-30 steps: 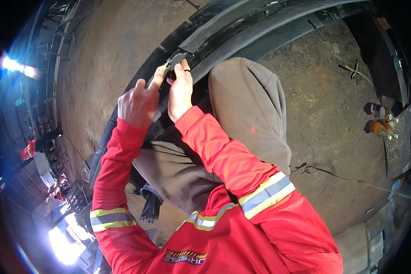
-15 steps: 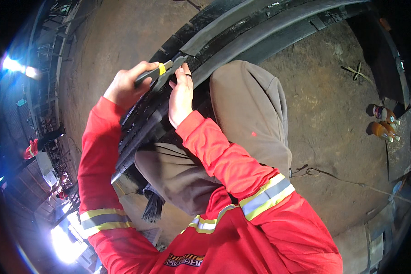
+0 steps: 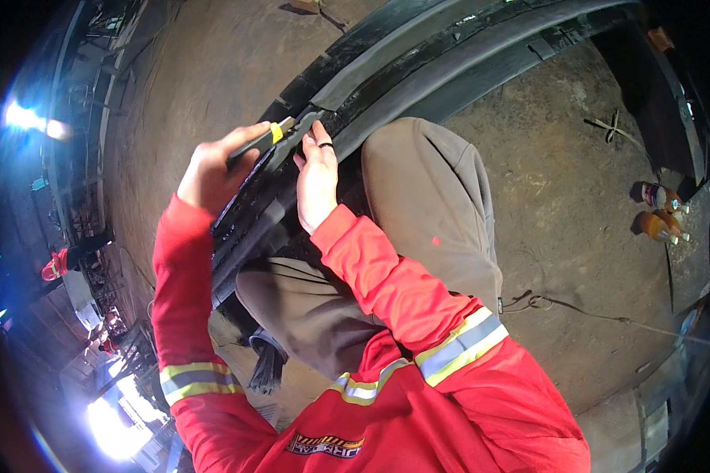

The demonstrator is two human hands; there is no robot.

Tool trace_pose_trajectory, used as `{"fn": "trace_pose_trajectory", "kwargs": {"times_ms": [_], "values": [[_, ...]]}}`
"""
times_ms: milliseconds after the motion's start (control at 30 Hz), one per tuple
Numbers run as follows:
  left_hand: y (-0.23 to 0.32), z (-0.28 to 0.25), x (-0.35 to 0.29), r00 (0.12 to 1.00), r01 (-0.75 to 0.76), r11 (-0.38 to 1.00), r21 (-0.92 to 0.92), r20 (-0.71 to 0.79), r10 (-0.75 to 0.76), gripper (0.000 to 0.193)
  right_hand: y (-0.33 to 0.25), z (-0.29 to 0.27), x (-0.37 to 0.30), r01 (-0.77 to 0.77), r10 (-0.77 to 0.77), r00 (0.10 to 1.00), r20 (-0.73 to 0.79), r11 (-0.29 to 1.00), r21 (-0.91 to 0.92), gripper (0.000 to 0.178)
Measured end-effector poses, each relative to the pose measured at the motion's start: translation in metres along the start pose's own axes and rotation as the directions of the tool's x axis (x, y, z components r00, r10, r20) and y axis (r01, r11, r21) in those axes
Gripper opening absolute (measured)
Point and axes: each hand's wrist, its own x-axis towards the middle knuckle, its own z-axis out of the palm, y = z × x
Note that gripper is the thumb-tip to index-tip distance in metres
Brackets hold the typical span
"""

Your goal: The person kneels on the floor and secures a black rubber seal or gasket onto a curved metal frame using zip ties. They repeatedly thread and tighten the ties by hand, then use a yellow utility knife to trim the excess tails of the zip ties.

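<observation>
My left hand (image 3: pixel 211 172) is closed around a yellow-banded dark tool (image 3: pixel 248 151), its tip at a grey strip (image 3: pixel 301 132) along the long dark beam (image 3: pixel 418 88). My right hand (image 3: pixel 319 177) lies open, fingers extended, fingertips beside the strip. Farther right: bottles (image 3: pixel 653 226) on the floor (image 3: pixel 560 213).

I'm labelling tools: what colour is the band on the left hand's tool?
The band is yellow, best seen in the head view.
</observation>
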Motion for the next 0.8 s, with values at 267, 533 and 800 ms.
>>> {"fn": "trace_pose_trajectory", "kwargs": {"times_ms": [267,533,800], "values": [[0.027,0.021,-0.028,0.971,0.239,0.894,0.378,-0.068,-0.231,0.045,-0.003,0.008,-0.006,-0.008,0.008,1.0,-0.006,0.999,0.039,0.054],[0.036,0.035,-0.03,0.967,0.255,0.823,0.508,-0.12,-0.226,0.056,-0.006,0.005,-0.004,-0.027,0.027,1.0,0.0,0.999,0.04,0.056],[0.026,0.039,-0.028,0.969,0.235,0.814,0.532,-0.058,-0.242,0.055,-0.001,0.006,-0.002,-0.011,0.012,1.0,-0.008,0.999,0.052,0.055]]}}
